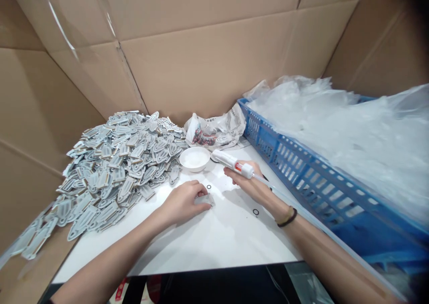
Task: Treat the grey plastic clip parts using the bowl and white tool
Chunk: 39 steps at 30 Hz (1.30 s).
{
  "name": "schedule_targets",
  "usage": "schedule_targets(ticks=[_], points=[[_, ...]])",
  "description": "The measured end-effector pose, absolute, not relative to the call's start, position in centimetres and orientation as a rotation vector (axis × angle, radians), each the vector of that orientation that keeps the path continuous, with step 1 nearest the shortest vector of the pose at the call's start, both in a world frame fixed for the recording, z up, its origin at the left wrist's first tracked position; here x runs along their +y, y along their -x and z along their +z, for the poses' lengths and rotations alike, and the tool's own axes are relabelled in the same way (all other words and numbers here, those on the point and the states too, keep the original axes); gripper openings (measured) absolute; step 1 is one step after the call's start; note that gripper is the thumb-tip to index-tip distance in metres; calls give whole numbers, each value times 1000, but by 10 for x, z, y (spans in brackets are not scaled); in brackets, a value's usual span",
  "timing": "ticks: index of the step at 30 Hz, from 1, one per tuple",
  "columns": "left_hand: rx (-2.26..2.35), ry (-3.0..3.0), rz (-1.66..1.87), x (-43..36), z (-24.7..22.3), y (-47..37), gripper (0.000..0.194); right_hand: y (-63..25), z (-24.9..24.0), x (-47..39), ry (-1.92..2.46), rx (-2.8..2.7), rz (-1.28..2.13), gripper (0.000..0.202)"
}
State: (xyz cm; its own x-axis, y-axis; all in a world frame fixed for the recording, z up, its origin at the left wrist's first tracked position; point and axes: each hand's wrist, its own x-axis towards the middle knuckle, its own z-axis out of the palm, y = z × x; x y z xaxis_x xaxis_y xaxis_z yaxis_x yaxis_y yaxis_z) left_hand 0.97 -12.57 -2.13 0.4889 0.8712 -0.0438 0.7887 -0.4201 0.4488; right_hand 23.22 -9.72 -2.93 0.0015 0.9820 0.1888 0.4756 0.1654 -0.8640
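My left hand point(187, 202) rests low over the white tabletop, its thumb and fingers closed on a small clear plastic piece point(203, 200). My right hand point(248, 182) grips a white cylindrical tool point(231, 162) with an orange part and a clear hose running back along the forearm. The tool points toward a shallow white bowl point(195, 158), whose contents look whitish and cannot be made out. A small black ring point(209, 187) lies just beyond the left fingertips. Another black ring point(255, 212) is on the tabletop below my right wrist.
To the left rises a large heap of flat grey plastic parts point(127, 161). A blue crate point(278, 149) full of clear plastic bags point(342, 125) stands along the right. Behind the bowl sits crumpled printed paper point(217, 129). Cardboard walls point(208, 67) enclose the back and sides.
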Motion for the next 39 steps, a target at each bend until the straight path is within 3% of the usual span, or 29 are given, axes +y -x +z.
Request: schedule_targets(ticks=[9,16,21,33,39], points=[[1330,-2082,592,-115,-40,-1,11,-230,-32,-101,1449,-1604,786,34],[1076,-1271,923,-114,-40,-7,36,-231,-36,-99,1497,-1577,821,31],[867,-851,1017,-117,-28,-13,25,-232,-36,-99,1537,-1563,836,31],[790,-900,1068,-120,-36,-17,32,-234,-37,-98,1458,-1719,834,39],[806,-716,1071,-120,-31,-18,16,-234,-39,-97,1480,-1695,852,38]])
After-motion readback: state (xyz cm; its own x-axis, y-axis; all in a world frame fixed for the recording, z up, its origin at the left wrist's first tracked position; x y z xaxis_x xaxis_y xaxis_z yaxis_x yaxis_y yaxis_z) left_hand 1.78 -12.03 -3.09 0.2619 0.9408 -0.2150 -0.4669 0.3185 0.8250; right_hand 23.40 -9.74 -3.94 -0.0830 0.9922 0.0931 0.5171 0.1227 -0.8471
